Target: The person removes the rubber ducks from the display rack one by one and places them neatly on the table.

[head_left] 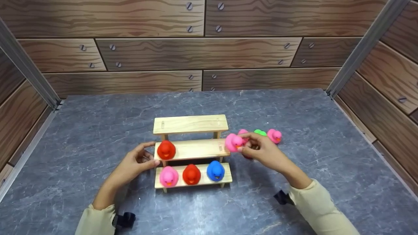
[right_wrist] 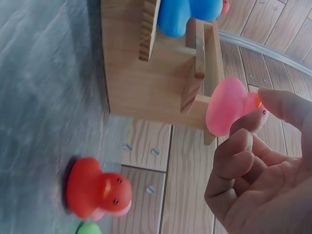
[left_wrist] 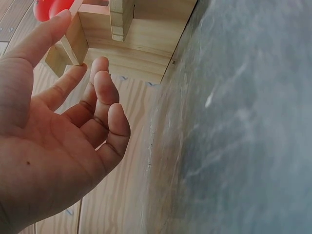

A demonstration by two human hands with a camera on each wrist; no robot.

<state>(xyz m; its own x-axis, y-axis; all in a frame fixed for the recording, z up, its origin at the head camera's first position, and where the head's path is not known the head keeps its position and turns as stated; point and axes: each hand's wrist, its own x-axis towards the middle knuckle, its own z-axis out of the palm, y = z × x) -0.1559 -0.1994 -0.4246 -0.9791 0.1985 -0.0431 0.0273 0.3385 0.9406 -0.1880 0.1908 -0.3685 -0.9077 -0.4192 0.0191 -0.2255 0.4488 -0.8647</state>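
A three-tier wooden stand [head_left: 191,124] has one red duck [head_left: 166,150] at the left of its middle tier. Along the bottom tier sit a pink duck [head_left: 168,176], another red duck [head_left: 191,174] and a blue duck [head_left: 215,171]. My left hand [head_left: 134,163] holds the left end of the middle tier, thumb at the front corner and index finger at the back; its other fingers curl loosely. By its head, my right hand [head_left: 263,150] pinches a pink rubber duck [right_wrist: 229,107] between thumb and fingers, beside the right end of the middle tier.
On the grey marbled table [head_left: 81,137], right of the stand, lie a pink duck [head_left: 274,136], a green duck [head_left: 260,132] and a red duck [right_wrist: 95,190], partly hidden behind my right hand in the head view. Wood-patterned walls [head_left: 196,54] enclose the back and sides.
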